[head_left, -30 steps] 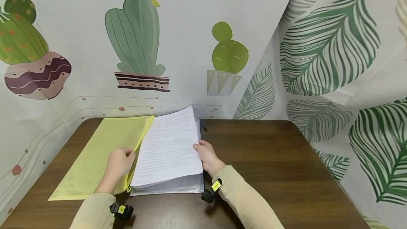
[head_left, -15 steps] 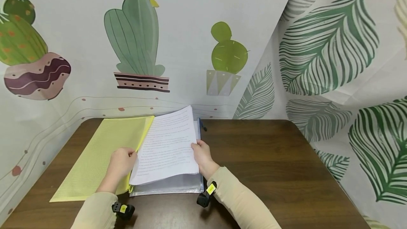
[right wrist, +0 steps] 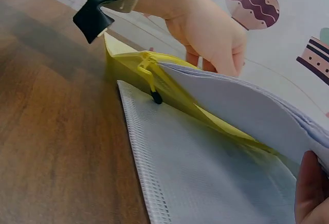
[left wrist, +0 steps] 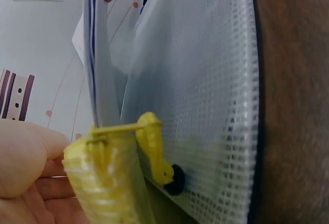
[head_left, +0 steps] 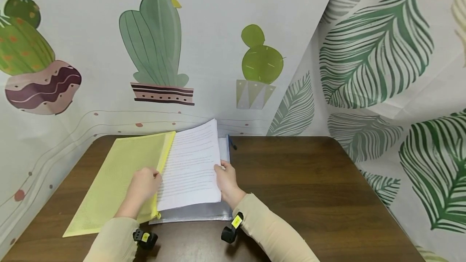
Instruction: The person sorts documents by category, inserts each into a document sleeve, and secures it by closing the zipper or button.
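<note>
A yellow mesh zipper pouch (head_left: 113,181) lies on the left of the table, its right side lifted. My left hand (head_left: 143,187) pinches its edge near the opening. With its thumb on top, my right hand (head_left: 226,181) grips the right edge of a stack of printed papers (head_left: 191,169). The stack's left edge is inside the pouch mouth, hidden by the yellow mesh. Beneath the papers lies a second zipper pouch (head_left: 204,212), clear mesh with a blue edge. A yellow zipper pull (right wrist: 145,72) hangs at the mouth's near corner in the right wrist view.
The brown wooden table (head_left: 309,189) reaches to a wall hanging (head_left: 214,51) printed with cacti and leaves. At the clear pouch's far right corner is a dark blue zipper pull (head_left: 233,145). Black wrist cameras sit on both sleeves.
My right hand has moved left with the papers, and their left edge has passed into the yellow pouch. My left hand has shifted slightly right, drawing the pouch's edge over the papers.
</note>
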Demonstrator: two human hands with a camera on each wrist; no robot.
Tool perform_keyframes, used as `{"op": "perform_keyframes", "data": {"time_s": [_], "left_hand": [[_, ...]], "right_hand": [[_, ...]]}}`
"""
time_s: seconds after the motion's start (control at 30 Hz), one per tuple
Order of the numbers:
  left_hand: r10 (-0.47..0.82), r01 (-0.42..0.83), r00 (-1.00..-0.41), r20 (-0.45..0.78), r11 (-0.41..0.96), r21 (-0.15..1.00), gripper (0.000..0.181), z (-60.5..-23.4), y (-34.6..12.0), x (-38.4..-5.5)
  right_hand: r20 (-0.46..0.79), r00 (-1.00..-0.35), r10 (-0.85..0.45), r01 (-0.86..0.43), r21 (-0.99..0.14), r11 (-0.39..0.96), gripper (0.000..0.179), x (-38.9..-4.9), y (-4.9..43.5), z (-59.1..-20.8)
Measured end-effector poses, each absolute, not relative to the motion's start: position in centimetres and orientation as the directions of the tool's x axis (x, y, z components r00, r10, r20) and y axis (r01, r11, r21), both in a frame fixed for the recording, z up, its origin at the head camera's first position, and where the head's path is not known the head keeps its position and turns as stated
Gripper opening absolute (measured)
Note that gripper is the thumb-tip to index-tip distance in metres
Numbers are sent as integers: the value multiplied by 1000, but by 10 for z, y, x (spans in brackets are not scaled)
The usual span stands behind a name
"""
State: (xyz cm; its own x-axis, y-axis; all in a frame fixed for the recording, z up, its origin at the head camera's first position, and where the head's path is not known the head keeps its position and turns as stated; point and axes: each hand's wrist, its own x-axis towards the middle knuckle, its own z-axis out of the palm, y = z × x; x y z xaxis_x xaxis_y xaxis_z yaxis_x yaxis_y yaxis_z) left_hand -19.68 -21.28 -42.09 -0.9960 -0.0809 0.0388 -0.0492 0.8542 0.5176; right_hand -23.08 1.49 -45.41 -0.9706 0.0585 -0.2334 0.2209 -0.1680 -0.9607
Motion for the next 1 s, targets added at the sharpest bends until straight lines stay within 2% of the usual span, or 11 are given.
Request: {"op": "perform_keyframes", "data": {"time_s": [0.37,0.7,0.83,1.0], "left_hand": [[-66,-29,-996,55,859,511,22,-430,-208,-200],[-132,-149,-989,-70,863,483,20,-433,-207,-201],[-141,-143,-989,-39,872,468,18,-438,-206,-202],[-134,-108,-991,22,879,464,18,-442,-205,-199]], "right_hand": [[-252,-967,-36,254,-942,-220,37,-229,20,-457],[-315,-928,-199,342,-933,-115,41,-230,37,-456],[-297,-936,-191,318,-944,-87,39,-229,40,-458],[-300,-937,-181,324,-938,-122,37,-228,42,-458]]}}
